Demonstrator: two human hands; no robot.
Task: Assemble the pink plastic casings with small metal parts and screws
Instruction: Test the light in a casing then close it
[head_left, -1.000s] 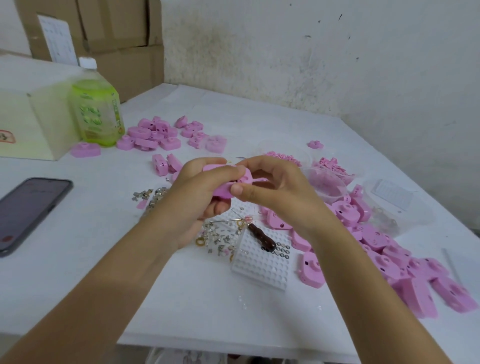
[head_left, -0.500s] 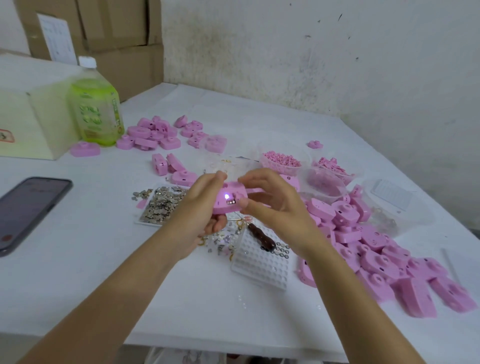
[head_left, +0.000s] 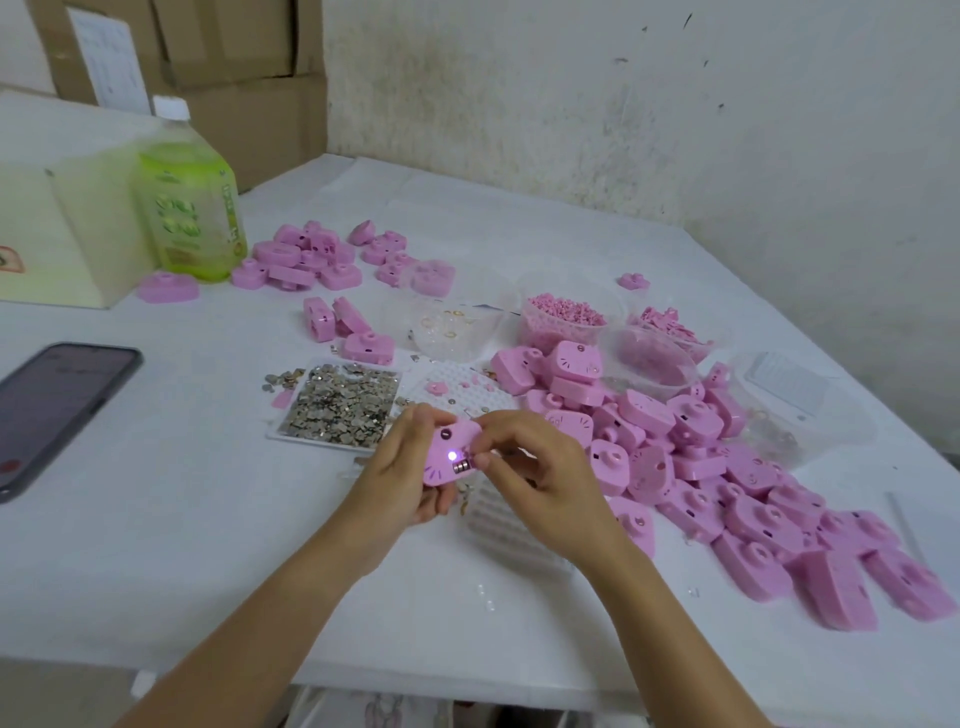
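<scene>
A pink casing (head_left: 448, 451) with a small lit light and metal pieces on its edge is held over the table's middle. My left hand (head_left: 402, 470) grips it from the left and below. My right hand (head_left: 535, 467) pinches its right edge with fingertips by the metal pieces. A tray of small metal parts (head_left: 340, 405) lies just behind my left hand. A large heap of pink casings (head_left: 701, 467) spreads to the right. A white gridded tray (head_left: 506, 525) lies under my hands, mostly hidden.
A green bottle (head_left: 189, 208) and a cream box (head_left: 57, 228) stand at the back left by another pile of casings (head_left: 306, 257). A phone (head_left: 49, 405) lies at the left. Clear tubs of pink bits (head_left: 563, 317) sit behind the heap.
Both hands have come down and nearer with the casing. The casing has turned so its face shows, and a small light on it is lit.
</scene>
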